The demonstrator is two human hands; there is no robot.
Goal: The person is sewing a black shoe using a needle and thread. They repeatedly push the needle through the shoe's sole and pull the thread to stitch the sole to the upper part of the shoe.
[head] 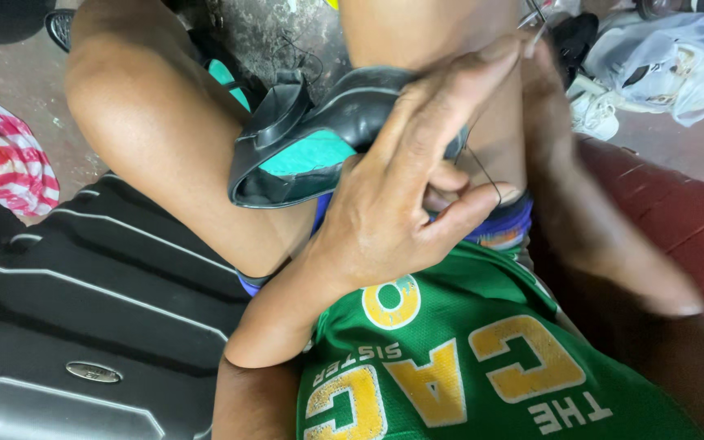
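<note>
A black shoe (352, 106) with a teal insole (307, 155) lies across my lap, between my bare knees. My left hand (401, 195) wraps over the shoe's upper part, and its thumb and bent fingers pinch a thin black thread (482, 171) that runs down from the shoe. My right hand (543, 81) is blurred; it reaches up past the right side of the shoe with its fingers closed on a thin metal needle (535, 28). I am wearing a green jersey (466, 350) with yellow lettering.
A black ribbed hard case (83, 310) lies at my left. A red-and-white striped bag (14, 163) sits at the far left on the concrete floor. A clear plastic bag (678, 57) and white shoes (596, 114) are at the upper right, beside a dark red seat (678, 212).
</note>
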